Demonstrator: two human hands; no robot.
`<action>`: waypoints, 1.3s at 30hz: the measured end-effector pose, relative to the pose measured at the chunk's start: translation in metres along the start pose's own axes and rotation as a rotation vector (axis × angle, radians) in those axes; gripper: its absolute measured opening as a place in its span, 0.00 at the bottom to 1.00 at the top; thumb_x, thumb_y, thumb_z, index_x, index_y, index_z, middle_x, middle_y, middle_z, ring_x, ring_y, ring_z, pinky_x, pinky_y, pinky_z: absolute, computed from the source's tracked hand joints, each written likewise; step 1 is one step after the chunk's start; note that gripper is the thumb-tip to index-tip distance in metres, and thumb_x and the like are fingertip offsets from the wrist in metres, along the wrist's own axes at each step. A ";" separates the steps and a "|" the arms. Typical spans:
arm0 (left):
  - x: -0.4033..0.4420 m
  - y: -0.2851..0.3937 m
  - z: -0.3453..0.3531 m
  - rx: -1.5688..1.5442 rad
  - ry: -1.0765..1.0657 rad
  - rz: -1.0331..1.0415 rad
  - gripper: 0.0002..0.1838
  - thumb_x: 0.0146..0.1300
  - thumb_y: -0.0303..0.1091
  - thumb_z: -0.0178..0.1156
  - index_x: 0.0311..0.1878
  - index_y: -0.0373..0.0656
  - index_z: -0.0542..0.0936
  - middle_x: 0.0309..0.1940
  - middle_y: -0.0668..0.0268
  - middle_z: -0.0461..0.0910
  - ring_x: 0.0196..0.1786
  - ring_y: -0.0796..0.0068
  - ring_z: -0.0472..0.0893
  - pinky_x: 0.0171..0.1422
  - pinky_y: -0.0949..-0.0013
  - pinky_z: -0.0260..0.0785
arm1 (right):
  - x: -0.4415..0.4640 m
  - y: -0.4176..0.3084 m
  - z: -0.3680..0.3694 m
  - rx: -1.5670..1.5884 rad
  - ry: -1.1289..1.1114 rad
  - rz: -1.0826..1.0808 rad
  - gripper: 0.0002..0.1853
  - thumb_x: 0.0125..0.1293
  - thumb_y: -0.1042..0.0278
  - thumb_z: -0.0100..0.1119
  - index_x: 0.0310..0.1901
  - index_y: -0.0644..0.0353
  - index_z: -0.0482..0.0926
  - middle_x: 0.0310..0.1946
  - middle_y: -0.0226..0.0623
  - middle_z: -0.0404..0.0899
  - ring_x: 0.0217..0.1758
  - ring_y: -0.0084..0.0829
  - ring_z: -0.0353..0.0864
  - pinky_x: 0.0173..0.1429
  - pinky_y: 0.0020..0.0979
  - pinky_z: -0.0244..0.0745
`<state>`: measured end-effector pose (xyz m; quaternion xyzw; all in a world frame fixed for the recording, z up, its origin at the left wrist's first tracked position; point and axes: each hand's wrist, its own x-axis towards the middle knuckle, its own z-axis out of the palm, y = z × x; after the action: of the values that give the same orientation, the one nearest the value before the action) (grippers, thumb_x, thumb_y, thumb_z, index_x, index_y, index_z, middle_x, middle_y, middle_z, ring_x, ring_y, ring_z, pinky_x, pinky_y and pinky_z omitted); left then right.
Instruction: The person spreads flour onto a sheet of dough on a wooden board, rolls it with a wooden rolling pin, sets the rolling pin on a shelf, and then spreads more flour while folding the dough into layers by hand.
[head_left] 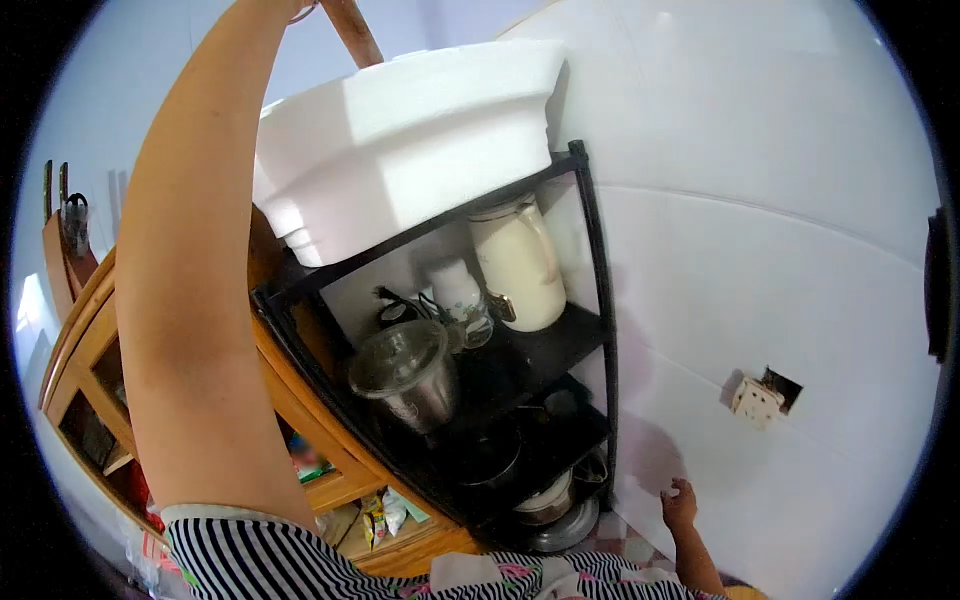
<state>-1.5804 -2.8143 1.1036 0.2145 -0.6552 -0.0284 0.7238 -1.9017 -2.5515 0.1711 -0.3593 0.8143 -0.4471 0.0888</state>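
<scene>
My left arm (200, 250) is raised across the left side of the head view. Its wrist, with a thin band, reaches the top edge, and the hand itself is out of frame. Close to that wrist, a brown, wood-coloured stick-like thing (352, 32) rises from behind the rim of a white foam box (420, 150). This box sits on top of a black shelf rack (590, 230). Low on the right hangs my right hand (679, 505), fingers loosely bent and apart, with nothing visible in it, near the white wall.
On the rack stand a cream electric kettle (520, 265), a lidded steel pot (405, 375), a glass mug (472, 325), a dark pan (490, 455) and other pots lower down. A wooden cabinet (95, 350) stands left. A loose socket (757, 400) hangs from a wall hole.
</scene>
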 end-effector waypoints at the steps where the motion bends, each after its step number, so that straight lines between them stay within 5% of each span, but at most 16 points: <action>1: -0.008 -0.004 0.004 0.039 -0.053 -0.078 0.16 0.70 0.44 0.59 0.51 0.42 0.76 0.38 0.60 0.80 0.36 0.63 0.80 0.38 0.50 0.75 | 0.011 0.005 0.011 -0.059 0.055 -0.100 0.23 0.54 0.69 0.70 0.53 0.57 0.77 0.45 0.40 0.80 0.37 0.40 0.82 0.48 0.38 0.77; 4: -0.009 -0.031 0.015 0.113 -0.149 -0.220 0.14 0.70 0.44 0.58 0.48 0.43 0.76 0.37 0.60 0.80 0.38 0.59 0.81 0.40 0.44 0.76 | 0.046 0.021 0.038 -0.009 0.015 -0.080 0.23 0.54 0.68 0.70 0.53 0.59 0.77 0.46 0.42 0.80 0.40 0.40 0.82 0.49 0.39 0.77; 7: -0.009 -0.051 0.018 0.337 -0.312 -0.293 0.21 0.69 0.52 0.58 0.50 0.44 0.81 0.46 0.62 0.83 0.51 0.67 0.81 0.57 0.52 0.74 | 0.069 0.033 0.049 -0.053 0.067 -0.350 0.24 0.55 0.70 0.70 0.54 0.61 0.77 0.48 0.43 0.80 0.43 0.38 0.82 0.47 0.39 0.78; 8: -0.002 -0.060 0.017 0.403 -0.369 -0.309 0.23 0.68 0.56 0.58 0.49 0.44 0.83 0.47 0.64 0.84 0.55 0.70 0.80 0.62 0.55 0.73 | 0.073 0.035 0.053 -0.039 0.019 -0.286 0.24 0.55 0.71 0.69 0.54 0.62 0.77 0.50 0.44 0.79 0.45 0.38 0.82 0.46 0.38 0.78; 10: -0.027 -0.051 0.025 0.512 -0.380 -0.276 0.23 0.67 0.54 0.61 0.49 0.42 0.82 0.47 0.61 0.84 0.53 0.68 0.82 0.62 0.53 0.75 | 0.083 0.043 0.067 -0.008 -0.071 -0.160 0.23 0.55 0.73 0.69 0.54 0.63 0.76 0.53 0.44 0.78 0.48 0.36 0.81 0.45 0.37 0.79; 13: -0.039 -0.053 0.033 0.558 -0.410 -0.348 0.22 0.66 0.52 0.62 0.49 0.41 0.82 0.46 0.61 0.85 0.52 0.66 0.83 0.61 0.51 0.74 | 0.085 0.022 0.054 0.058 -0.167 -0.068 0.26 0.57 0.65 0.69 0.57 0.62 0.76 0.53 0.44 0.80 0.55 0.44 0.80 0.59 0.43 0.74; 16: -0.077 -0.037 0.041 0.725 -0.422 -0.367 0.23 0.66 0.52 0.62 0.50 0.42 0.82 0.46 0.61 0.85 0.52 0.66 0.83 0.59 0.49 0.73 | 0.086 0.017 0.059 0.103 -0.149 -0.162 0.23 0.57 0.74 0.67 0.55 0.62 0.75 0.60 0.44 0.74 0.47 0.37 0.82 0.44 0.33 0.80; 17: -0.078 -0.042 0.037 0.759 -0.442 -0.356 0.23 0.65 0.54 0.62 0.47 0.43 0.83 0.41 0.62 0.84 0.43 0.68 0.82 0.49 0.53 0.72 | 0.086 0.021 0.064 0.104 -0.127 -0.194 0.23 0.57 0.74 0.67 0.55 0.61 0.75 0.58 0.44 0.75 0.46 0.36 0.83 0.44 0.33 0.80; 20: -0.077 -0.047 0.035 1.060 -0.529 -0.339 0.16 0.68 0.49 0.60 0.37 0.46 0.81 0.32 0.67 0.80 0.33 0.70 0.77 0.54 0.48 0.72 | 0.087 0.026 0.076 0.071 -0.060 -0.273 0.23 0.55 0.73 0.69 0.54 0.60 0.75 0.53 0.42 0.79 0.41 0.35 0.84 0.44 0.35 0.79; 21: -0.081 -0.049 0.034 1.041 -0.510 -0.347 0.17 0.68 0.50 0.61 0.31 0.46 0.80 0.30 0.67 0.77 0.29 0.70 0.73 0.46 0.49 0.72 | 0.086 0.024 0.078 0.034 -0.040 -0.283 0.23 0.55 0.73 0.69 0.53 0.59 0.75 0.51 0.41 0.80 0.39 0.35 0.84 0.44 0.35 0.79; 24: -0.082 -0.049 0.035 1.146 -0.493 -0.373 0.16 0.66 0.49 0.63 0.33 0.45 0.82 0.30 0.68 0.79 0.33 0.69 0.76 0.46 0.53 0.71 | 0.084 0.022 0.090 0.015 -0.020 -0.286 0.23 0.54 0.70 0.71 0.53 0.57 0.76 0.45 0.39 0.83 0.34 0.35 0.83 0.43 0.37 0.78; 27: -0.074 -0.061 0.031 1.057 -0.634 -0.372 0.26 0.59 0.51 0.68 0.50 0.37 0.84 0.34 0.57 0.84 0.31 0.67 0.80 0.35 0.61 0.70 | 0.079 0.025 0.103 0.074 -0.023 -0.286 0.23 0.54 0.69 0.70 0.53 0.55 0.77 0.43 0.39 0.84 0.32 0.35 0.82 0.43 0.38 0.78; 30: -0.066 -0.070 0.027 1.186 -0.727 -0.224 0.27 0.60 0.46 0.68 0.54 0.33 0.82 0.43 0.50 0.85 0.41 0.62 0.85 0.43 0.57 0.76 | 0.076 0.030 0.106 0.092 -0.036 -0.319 0.23 0.54 0.69 0.70 0.53 0.55 0.78 0.42 0.40 0.83 0.31 0.36 0.82 0.43 0.38 0.78; 36: -0.090 -0.053 0.020 1.019 -0.651 -0.328 0.31 0.66 0.52 0.60 0.63 0.37 0.76 0.60 0.46 0.77 0.63 0.56 0.76 0.57 0.56 0.75 | 0.066 0.011 0.099 0.140 -0.213 -0.247 0.21 0.55 0.71 0.67 0.52 0.60 0.77 0.44 0.41 0.82 0.39 0.37 0.82 0.45 0.36 0.78; 39: -0.090 -0.045 0.008 0.920 -0.640 -0.225 0.31 0.67 0.54 0.58 0.65 0.40 0.75 0.63 0.46 0.74 0.64 0.57 0.76 0.63 0.57 0.72 | 0.067 -0.006 0.097 0.097 -0.342 -0.244 0.22 0.57 0.72 0.66 0.54 0.61 0.75 0.45 0.41 0.81 0.43 0.37 0.82 0.47 0.35 0.78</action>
<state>-1.5899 -2.8284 1.0045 0.5567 -0.7598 0.1194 0.3139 -1.9024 -2.6628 0.1306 -0.5210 0.7156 -0.4256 0.1880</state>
